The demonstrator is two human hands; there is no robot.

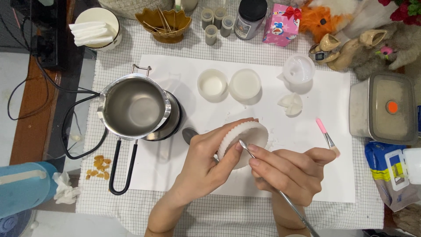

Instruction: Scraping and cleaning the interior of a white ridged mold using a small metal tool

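Observation:
My left hand (204, 162) grips a white fluted silicone mould (250, 134), tilted on its side above the white paper sheet (333, 184). My right hand (285, 173) holds a thin metal tool (289, 204) like a pen, its tip touching the mould's ribbed rim. A small brush with a pink handle (326, 136) lies on the sheet just right of my right hand. A metal spoon (189, 135) peeks out beside my left hand.
A steel melting pot (133, 107) with a black loop handle sits left on a small hotplate. Two white round cups (212, 84), a clear cup (299, 68) and a white wax piece (290, 103) lie behind. A lidded steel box (388, 107) stands right; cables trail left.

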